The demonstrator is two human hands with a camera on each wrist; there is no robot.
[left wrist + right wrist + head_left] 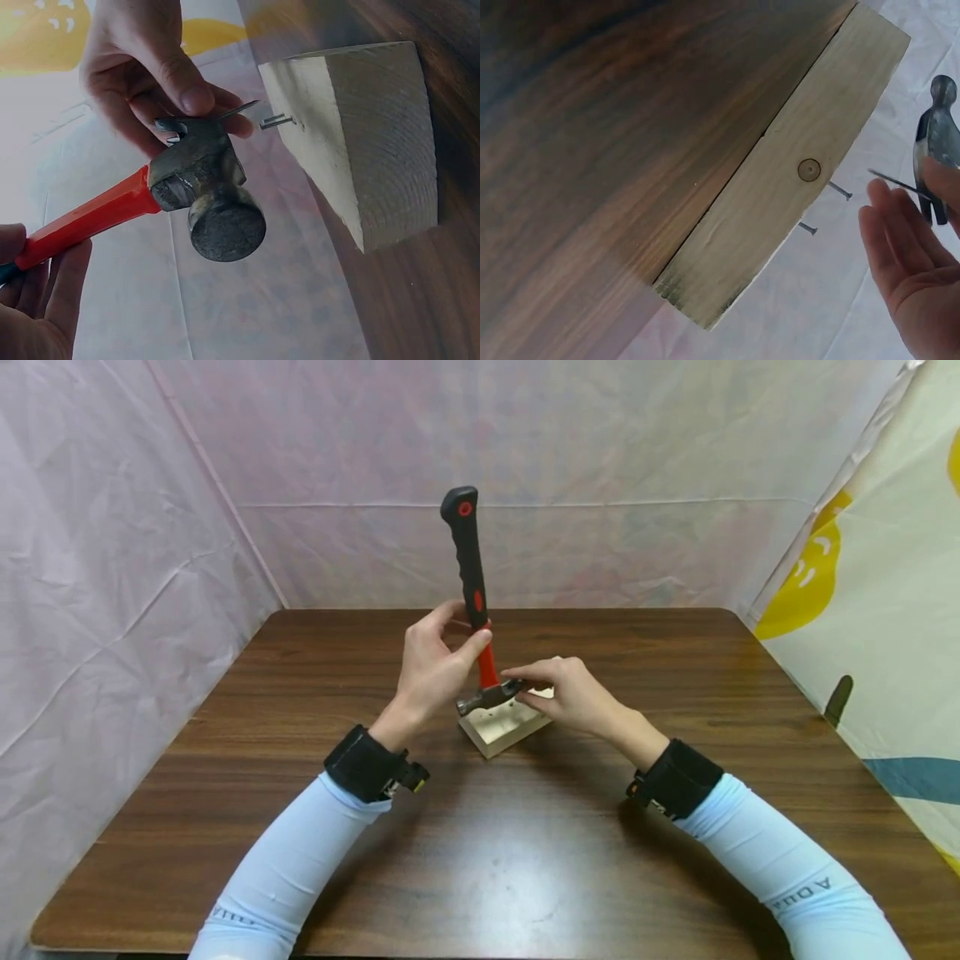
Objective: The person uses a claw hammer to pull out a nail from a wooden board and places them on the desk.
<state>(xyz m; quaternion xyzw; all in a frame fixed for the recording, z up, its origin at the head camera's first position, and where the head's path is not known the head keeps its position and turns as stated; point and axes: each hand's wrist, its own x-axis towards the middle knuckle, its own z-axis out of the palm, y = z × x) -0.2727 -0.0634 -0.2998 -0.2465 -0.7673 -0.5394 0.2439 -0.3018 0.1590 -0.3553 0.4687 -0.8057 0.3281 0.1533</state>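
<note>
My left hand (435, 664) grips a claw hammer (470, 560) at the red neck of its handle. The black grip points up, and the metal head hangs low over a pale wooden block (491, 745). With thumb and fingers my right hand (573, 693) pinches a nail (889, 178) beside the hammer's claw. In the left wrist view the nail's point sticks out past the thumb, close to the claw; whether the nail touches the claw I cannot tell. Two nails (840, 190) stand partly out of the block's upper face, apart from the hammer head (225, 225).
The block lies on a brown wooden table (300, 777). Pale cloth sheets (525, 443) hang behind the table and at its left. On the right hangs a cloth with yellow printed shapes (806, 577). Black straps (367, 764) circle both wrists.
</note>
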